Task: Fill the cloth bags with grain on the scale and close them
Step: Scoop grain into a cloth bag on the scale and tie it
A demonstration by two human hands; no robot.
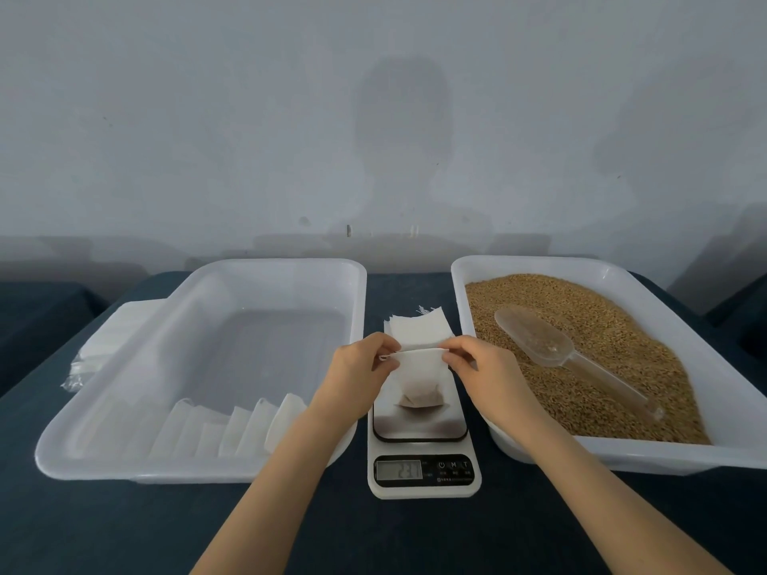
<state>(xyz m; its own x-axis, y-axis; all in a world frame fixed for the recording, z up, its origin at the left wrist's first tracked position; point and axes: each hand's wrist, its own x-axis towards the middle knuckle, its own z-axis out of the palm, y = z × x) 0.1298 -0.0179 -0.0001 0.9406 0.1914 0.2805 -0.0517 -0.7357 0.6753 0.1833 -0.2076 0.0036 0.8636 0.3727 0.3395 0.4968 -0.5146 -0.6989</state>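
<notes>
Closing is judged to be the step in hand. A small white cloth bag (pixel 417 367) stands upright on the steel platter of a white digital kitchen scale (pixel 415 427), between the two trays on the dark blue tabletop (pixel 103 524). Its bottom is shaded brownish, presumably by grain inside. The bag's top edge is pinched at either end by the left hand (pixel 357 367) and the right hand (pixel 481 367); both grips are closed on that edge, thumb against fingertips, and nothing else is held.

A clear plastic scoop (pixel 539 338) lies on the golden-brown grain (pixel 602 317) in the white plastic tray on the right (pixel 622 454), so scooping looks finished for this bag. The next move calls for the mouth to be drawn shut without tipping the bag. The bag then goes to the row of filled white bags (pixel 245 425) in the white plastic tray on the left (pixel 166 475). A stack of flat empty white bags (pixel 419 327) is seen just behind the scale.

Hard to make out:
- The digits on the scale display (pixel 398 469) are blurred.
- The fill level is hidden by the cloth.
- A thin loop by the left fingertips may be a drawstring; this cannot be told.
- A pale stack in clear wrap (pixel 108 338) is partly hidden behind the left tray.
- The right tray is cut off at the frame edge.
</notes>
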